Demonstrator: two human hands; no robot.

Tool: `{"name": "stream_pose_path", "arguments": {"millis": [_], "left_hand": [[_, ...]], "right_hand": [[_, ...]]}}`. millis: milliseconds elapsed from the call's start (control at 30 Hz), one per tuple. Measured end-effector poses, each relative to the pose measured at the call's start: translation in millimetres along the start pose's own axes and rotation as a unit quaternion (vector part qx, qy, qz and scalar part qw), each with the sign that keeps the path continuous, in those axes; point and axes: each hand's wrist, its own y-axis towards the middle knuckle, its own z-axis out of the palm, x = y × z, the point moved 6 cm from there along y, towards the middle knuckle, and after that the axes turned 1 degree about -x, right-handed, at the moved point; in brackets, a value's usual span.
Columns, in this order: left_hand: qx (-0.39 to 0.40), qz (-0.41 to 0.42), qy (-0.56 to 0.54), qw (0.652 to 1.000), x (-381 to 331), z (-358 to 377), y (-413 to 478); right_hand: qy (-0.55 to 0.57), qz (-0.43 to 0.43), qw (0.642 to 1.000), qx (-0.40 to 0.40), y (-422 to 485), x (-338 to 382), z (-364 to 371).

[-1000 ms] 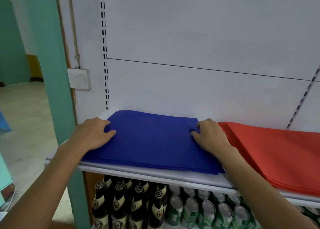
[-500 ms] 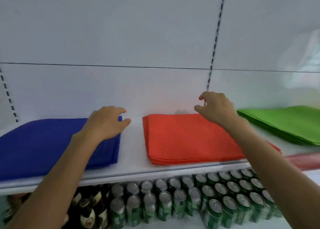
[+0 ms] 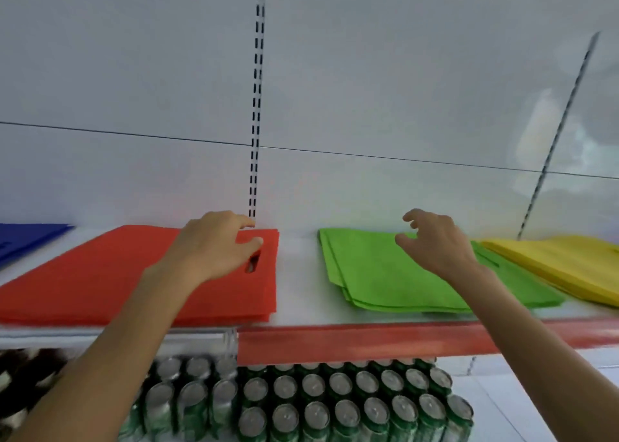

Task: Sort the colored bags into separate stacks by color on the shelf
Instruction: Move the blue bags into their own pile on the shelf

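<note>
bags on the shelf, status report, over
Left hand open over red stack, right hand open over green stack, both empty. Blue stack far left, yellow stack far right, each one colour. Nothing blocking.

Retail shop. White display shelf [image 3: 298, 274] with slotted metal uprights [image 3: 256, 106] in the back panel [image 3: 134, 73], red label strip [image 3: 368, 341] along its front edge, massed rows of green drink cans [image 3: 340, 384] below; far left, blurred, possibly dark bottles [image 3: 26, 364].
</note>
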Motion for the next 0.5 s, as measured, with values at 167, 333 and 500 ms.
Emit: {"name": "stream_pose_path", "arguments": {"millis": [167,333,500], "left_hand": [[0.004,0.024,0.019,1.0,-75.9,23.8,21.5],[0.015,0.067,0.007,0.998,-163.8,50.6,49.6],[0.025,0.079,0.006,0.997,-256.2,85.3,57.7]], "right_hand": [[0.006,0.007,1.0,-0.025,10.0,-77.5,-18.8],[0.01,0.037,0.998,-0.058,25.2,-165.2,-45.5],[0.008,0.044,0.998,-0.049,32.7,-261.6,-58.6]]}}
